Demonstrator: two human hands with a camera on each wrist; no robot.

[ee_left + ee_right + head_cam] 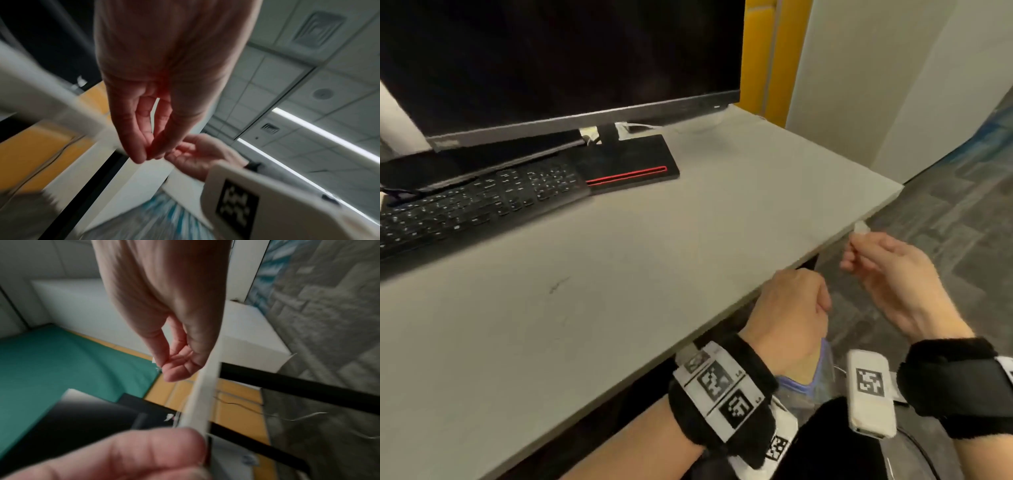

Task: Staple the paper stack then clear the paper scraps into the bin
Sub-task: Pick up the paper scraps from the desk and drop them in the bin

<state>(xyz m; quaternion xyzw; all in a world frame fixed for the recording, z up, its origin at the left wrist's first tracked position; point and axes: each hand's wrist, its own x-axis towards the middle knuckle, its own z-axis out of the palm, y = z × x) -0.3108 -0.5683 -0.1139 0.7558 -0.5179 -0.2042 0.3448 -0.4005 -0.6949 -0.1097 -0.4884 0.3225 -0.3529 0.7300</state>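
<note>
My right hand [854, 246] hovers just off the desk's right edge, thumb and fingers pinching a small white paper scrap [861, 227]. In the right wrist view the scrap [154, 362] peeks out at the fingertips of that hand [164, 368]. My left hand [791, 308] sits curled at the desk edge [722, 318], to the left of and below the right one. From the left wrist, its fingertips [148, 156] meet the thumb and no paper shows between them. Below both hands is a bin with a clear, blue-tinted liner [804, 380]. No paper stack or stapler is in view.
A black monitor [551, 61] on its red-striped base [630, 171] and a black keyboard [465, 205] stand at the back left of the grey desk [619, 274]. Grey carpet [945, 222] lies to the right, and a yellow panel [770, 51] stands behind the desk.
</note>
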